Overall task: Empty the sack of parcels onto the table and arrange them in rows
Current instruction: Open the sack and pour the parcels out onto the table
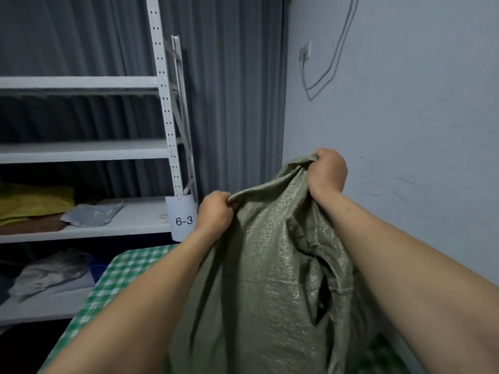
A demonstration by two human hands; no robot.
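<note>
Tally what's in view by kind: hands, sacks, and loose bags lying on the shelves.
Hands: 2, left hand and right hand, both gripping the sack.
Green woven sack: 1.
Grey bags on the shelves: 2.
Yellow bag: 1.
Total: 6.

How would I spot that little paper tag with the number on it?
Find the white metal shelving against the grey curtain. Follow its perforated right-hand post down to the shelf holding yellow cloth. The white paper tag hangs there, the only thing with writing: "6-3".
</note>
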